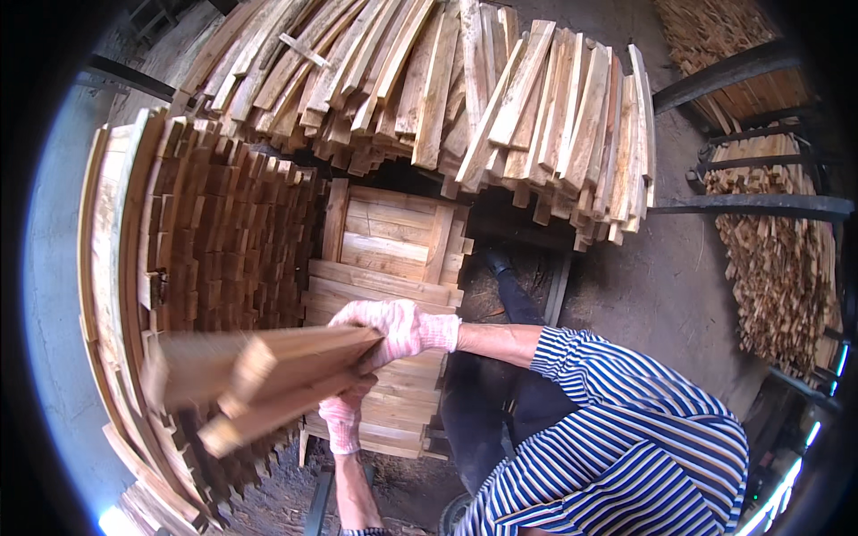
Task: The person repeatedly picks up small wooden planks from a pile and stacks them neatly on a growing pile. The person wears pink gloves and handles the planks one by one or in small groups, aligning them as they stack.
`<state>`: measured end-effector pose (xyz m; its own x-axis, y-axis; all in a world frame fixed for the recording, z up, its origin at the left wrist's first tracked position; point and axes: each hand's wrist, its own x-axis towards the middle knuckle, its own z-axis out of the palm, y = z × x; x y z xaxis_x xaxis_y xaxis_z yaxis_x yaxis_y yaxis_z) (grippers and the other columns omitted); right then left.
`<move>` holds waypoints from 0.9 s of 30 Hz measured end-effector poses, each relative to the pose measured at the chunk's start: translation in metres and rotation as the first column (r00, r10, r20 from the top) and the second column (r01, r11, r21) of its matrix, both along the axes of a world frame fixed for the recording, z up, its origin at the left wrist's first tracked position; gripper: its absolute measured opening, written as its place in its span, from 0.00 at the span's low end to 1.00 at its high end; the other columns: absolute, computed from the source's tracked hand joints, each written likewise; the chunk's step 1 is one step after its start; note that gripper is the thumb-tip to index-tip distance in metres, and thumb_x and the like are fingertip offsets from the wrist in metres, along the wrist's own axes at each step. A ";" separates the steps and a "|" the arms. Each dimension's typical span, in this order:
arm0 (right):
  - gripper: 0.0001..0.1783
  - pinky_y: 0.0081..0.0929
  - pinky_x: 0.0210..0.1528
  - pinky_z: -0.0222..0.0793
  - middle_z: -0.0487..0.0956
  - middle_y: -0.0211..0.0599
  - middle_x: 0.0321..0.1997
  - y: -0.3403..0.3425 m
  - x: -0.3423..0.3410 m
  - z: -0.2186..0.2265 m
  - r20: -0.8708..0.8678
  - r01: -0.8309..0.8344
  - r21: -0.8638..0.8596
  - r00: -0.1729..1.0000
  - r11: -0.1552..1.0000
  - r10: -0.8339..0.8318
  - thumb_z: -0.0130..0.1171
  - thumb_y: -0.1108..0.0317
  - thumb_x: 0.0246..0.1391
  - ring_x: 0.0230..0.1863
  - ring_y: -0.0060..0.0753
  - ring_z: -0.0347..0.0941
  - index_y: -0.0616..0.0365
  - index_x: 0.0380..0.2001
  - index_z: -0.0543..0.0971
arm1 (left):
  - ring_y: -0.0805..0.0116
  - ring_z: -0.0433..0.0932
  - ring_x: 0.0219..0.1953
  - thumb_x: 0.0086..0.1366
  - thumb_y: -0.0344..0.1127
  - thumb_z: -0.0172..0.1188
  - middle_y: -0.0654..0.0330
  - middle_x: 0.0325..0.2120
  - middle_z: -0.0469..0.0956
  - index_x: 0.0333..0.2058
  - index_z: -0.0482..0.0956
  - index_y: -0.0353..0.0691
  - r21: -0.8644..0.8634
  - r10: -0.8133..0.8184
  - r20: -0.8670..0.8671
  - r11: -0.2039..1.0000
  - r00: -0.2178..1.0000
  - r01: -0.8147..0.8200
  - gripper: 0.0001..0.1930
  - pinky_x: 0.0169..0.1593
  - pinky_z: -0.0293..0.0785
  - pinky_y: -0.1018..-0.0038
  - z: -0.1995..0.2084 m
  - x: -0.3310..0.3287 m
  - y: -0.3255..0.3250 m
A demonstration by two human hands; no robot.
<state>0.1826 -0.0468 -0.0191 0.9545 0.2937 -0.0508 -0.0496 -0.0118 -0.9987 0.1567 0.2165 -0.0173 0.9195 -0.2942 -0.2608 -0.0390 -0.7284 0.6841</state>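
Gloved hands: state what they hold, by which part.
Wooden pieces, by their right-hand ends in the picture: right grip at the upper side, left grip at the lower.

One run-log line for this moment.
left hand + right hand: gripping wood pieces, outer ends blurred | beneath: plank stack | left: tall wood stack | ahead: wood strip pile

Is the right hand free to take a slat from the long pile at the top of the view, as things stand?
Probably not: the right hand is closed on held wooden slats. The long slat pile itself looks accessible, its near ends uncovered.
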 end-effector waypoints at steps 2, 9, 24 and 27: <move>0.42 0.37 0.57 0.75 0.80 0.40 0.53 0.050 0.000 -0.047 0.157 -0.001 -0.127 0.987 0.992 0.021 0.78 0.53 0.34 0.55 0.44 0.78 0.47 0.56 0.76 | 0.58 0.84 0.41 0.57 0.35 0.72 0.60 0.39 0.87 0.40 0.89 0.46 0.275 -0.307 0.183 0.928 0.934 0.251 0.11 0.45 0.81 0.60 -0.044 -0.025 0.064; 0.36 0.42 0.64 0.70 0.75 0.47 0.65 0.082 -0.028 -0.198 -0.217 -0.164 -0.330 0.972 0.930 0.094 0.70 0.64 0.46 0.65 0.53 0.71 0.49 0.61 0.73 | 0.58 0.75 0.57 0.63 0.33 0.68 0.48 0.54 0.77 0.61 0.71 0.28 -0.405 0.278 -0.497 0.763 0.822 -0.503 0.30 0.63 0.73 0.63 -0.183 -0.055 0.071; 0.28 0.28 0.46 0.77 0.83 0.37 0.38 -0.067 0.003 -0.215 -0.575 0.238 0.055 0.801 0.970 -0.164 0.77 0.58 0.44 0.42 0.27 0.77 0.65 0.44 0.80 | 0.55 0.75 0.58 0.65 0.43 0.68 0.55 0.54 0.78 0.57 0.75 0.37 -0.353 0.088 -0.934 -0.089 0.346 -0.931 0.26 0.69 0.64 0.54 -0.118 -0.031 -0.144; 0.32 0.31 0.53 0.75 0.84 0.44 0.40 -0.078 0.048 -0.246 -0.532 0.067 -0.250 0.824 0.966 -0.195 0.77 0.48 0.40 0.46 0.33 0.79 0.61 0.42 0.82 | 0.55 0.75 0.57 0.65 0.46 0.67 0.52 0.53 0.77 0.59 0.73 0.35 -0.464 0.321 -0.844 -0.035 0.429 -0.885 0.29 0.69 0.65 0.55 -0.183 -0.039 -0.124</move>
